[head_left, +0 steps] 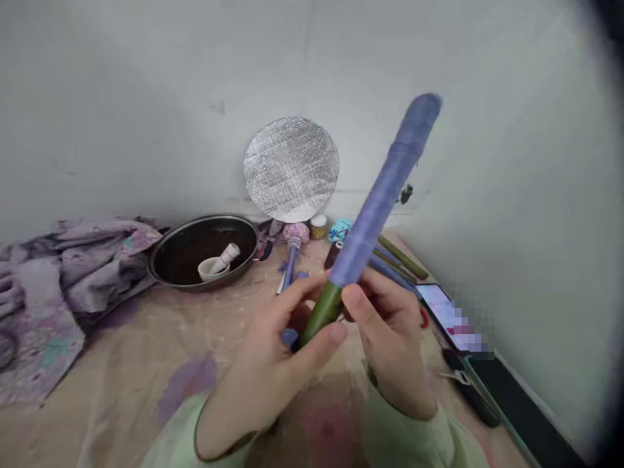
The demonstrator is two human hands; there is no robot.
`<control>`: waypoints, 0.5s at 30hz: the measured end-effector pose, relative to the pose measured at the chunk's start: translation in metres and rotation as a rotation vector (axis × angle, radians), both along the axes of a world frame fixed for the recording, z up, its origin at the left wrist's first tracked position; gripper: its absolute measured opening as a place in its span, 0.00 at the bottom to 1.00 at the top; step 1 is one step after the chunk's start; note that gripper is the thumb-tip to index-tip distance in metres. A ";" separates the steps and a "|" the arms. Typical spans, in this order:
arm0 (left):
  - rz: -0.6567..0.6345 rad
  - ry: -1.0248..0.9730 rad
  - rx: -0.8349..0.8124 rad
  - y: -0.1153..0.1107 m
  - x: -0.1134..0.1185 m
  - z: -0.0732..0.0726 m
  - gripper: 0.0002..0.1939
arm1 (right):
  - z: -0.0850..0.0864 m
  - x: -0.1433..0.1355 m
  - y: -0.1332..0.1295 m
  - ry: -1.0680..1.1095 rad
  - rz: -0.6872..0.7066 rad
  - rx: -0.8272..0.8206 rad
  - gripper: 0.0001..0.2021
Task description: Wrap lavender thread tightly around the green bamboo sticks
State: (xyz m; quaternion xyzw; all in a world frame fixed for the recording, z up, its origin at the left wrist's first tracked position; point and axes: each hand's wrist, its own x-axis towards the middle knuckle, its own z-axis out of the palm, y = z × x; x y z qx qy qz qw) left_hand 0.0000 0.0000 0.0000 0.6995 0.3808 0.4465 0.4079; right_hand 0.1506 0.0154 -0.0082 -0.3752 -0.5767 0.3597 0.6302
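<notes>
- Left hand [273, 357] clasps the green end of the stick [322, 313] in its grip.
- Right hand [397, 338] pinches it where the purple wrapping [380, 201] begins.

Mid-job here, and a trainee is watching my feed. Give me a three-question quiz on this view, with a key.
1. True or false: only the left hand is touching the stick.
2. Where is the white bowl?
A) beside the pan
B) in the pan
C) under the pan
3. Fill in the missing colour: the stick is purple along its upper part and ____ at its lower end.

Key:
1. False; the right hand is on it too.
2. B
3. green
</notes>
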 end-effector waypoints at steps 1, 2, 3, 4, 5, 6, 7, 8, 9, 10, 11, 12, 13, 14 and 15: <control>0.091 0.037 0.083 0.003 0.000 -0.003 0.20 | 0.000 0.000 0.001 -0.003 -0.029 0.009 0.09; 0.162 0.070 0.153 0.005 0.001 -0.006 0.20 | -0.001 0.000 0.001 -0.005 -0.056 0.016 0.07; 0.214 0.099 0.211 0.007 0.002 -0.009 0.21 | -0.001 0.000 0.002 -0.010 -0.079 0.022 0.07; 0.243 0.126 0.258 0.008 0.002 -0.011 0.20 | -0.001 -0.001 0.003 -0.017 -0.100 0.029 0.07; 0.244 0.162 0.303 0.008 0.003 -0.013 0.19 | -0.001 -0.002 0.004 -0.024 -0.124 0.037 0.07; 0.227 0.185 0.329 0.008 0.004 -0.015 0.18 | -0.001 -0.002 0.004 -0.031 -0.144 0.042 0.07; 0.204 0.188 0.329 0.006 0.005 -0.016 0.18 | -0.001 -0.003 0.005 -0.033 -0.158 0.042 0.07; 0.176 0.168 0.298 0.004 0.006 -0.017 0.17 | 0.000 -0.004 0.005 -0.031 -0.166 0.037 0.06; 0.145 0.125 0.237 0.002 0.007 -0.017 0.17 | 0.000 -0.005 0.005 -0.023 -0.163 0.030 0.06; 0.106 0.064 0.147 0.000 0.007 -0.016 0.16 | 0.001 -0.006 0.005 -0.012 -0.147 0.021 0.05; 0.053 -0.012 0.033 -0.001 0.007 -0.014 0.16 | 0.002 -0.006 0.005 0.002 -0.124 0.011 0.04; -0.015 -0.100 -0.090 -0.001 0.007 -0.013 0.15 | 0.003 -0.006 0.005 0.015 -0.099 0.001 0.04; -0.090 -0.196 -0.205 0.000 0.007 -0.011 0.15 | 0.004 -0.006 0.005 0.027 -0.072 -0.005 0.04; -0.161 -0.287 -0.301 0.001 0.006 -0.009 0.16 | 0.005 -0.005 0.004 0.035 -0.046 -0.009 0.04; -0.221 -0.366 -0.374 0.003 0.006 -0.008 0.17 | 0.005 -0.004 0.004 0.039 -0.023 -0.011 0.05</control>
